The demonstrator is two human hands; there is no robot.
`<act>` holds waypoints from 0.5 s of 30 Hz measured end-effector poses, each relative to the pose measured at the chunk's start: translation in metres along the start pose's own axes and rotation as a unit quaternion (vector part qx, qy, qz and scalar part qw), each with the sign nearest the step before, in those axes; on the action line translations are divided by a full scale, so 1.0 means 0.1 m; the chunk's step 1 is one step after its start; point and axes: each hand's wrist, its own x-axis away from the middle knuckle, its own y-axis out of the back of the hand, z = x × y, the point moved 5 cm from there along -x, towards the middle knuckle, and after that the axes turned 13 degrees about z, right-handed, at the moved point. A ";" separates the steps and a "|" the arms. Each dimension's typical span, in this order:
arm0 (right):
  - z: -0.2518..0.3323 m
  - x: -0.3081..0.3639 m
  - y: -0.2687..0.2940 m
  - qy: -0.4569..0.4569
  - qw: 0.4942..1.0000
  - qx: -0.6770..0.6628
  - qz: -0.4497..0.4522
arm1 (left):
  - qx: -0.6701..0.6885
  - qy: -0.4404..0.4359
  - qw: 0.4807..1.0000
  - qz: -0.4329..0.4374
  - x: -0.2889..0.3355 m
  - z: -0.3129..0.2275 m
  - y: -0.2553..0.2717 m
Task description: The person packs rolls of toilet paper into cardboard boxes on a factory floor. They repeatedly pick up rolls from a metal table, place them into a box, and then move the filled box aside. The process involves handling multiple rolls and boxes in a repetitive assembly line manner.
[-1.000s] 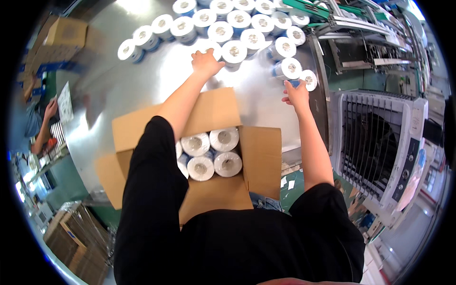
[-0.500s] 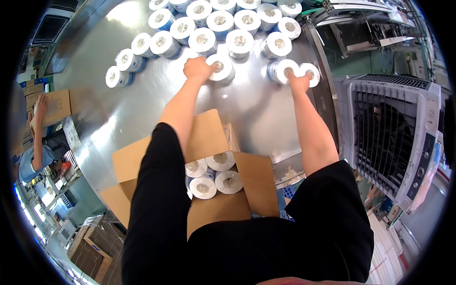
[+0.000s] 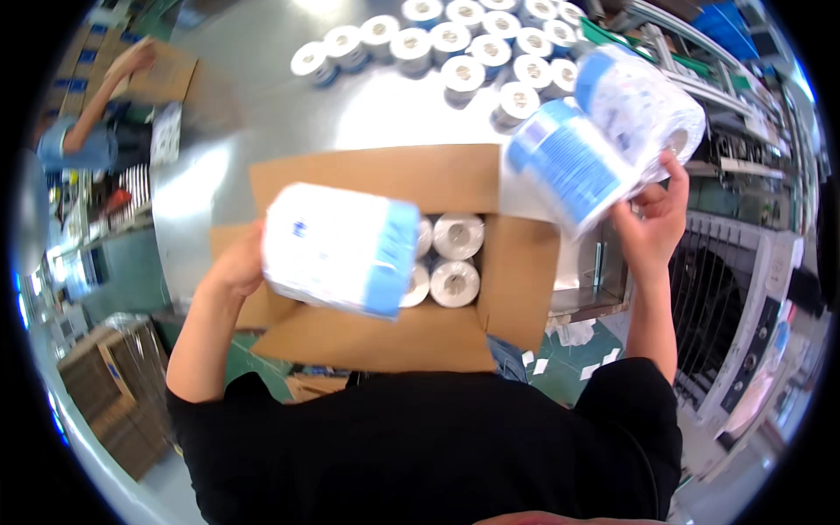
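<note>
The left hand [image 3: 238, 262] grips one wrapped paper roll [image 3: 337, 247] by its outer end, holding it sideways over the cardboard box [image 3: 376, 337] in front of the body; the fingertips are hidden behind the roll, so I cannot tell whether any sit in its core. The right hand [image 3: 652, 229] has hold of two more, a blue-labelled roll [image 3: 573, 162] and a white-and-blue roll [image 3: 639, 109] beyond it, both tilted up and away from the palm. Its fingers are at the near ends, one by the core hole of the farther roll. Each roll looks light for its bulk, soft enough to dent under a hard squeeze yet firm along the core, and not fragile. The glossy film is likely slippery and could crease or tear under a nail, so the core hole and end rim seem surer holds than the smooth side. Between the hands, rolls in the box [image 3: 458, 236] show their round ends; ahead of both hands, standing rolls [image 3: 451, 37] cluster on the metal table [image 3: 214, 179].
</note>
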 end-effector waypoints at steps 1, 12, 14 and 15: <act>0.24 0.08 -0.24 0.061 0.992 0.069 0.090 | -0.105 0.028 0.993 0.052 0.15 0.12 0.04; 0.29 0.75 -3.34 0.046 0.823 0.147 0.547 | -0.789 -0.109 0.598 0.088 0.44 0.56 0.20; -0.07 0.86 -3.75 0.030 0.818 0.196 0.540 | -0.770 -0.091 0.621 0.117 0.31 0.60 0.32; -0.02 0.85 -3.75 0.009 0.808 0.182 0.561 | -0.752 -0.063 0.640 0.142 0.29 0.57 0.37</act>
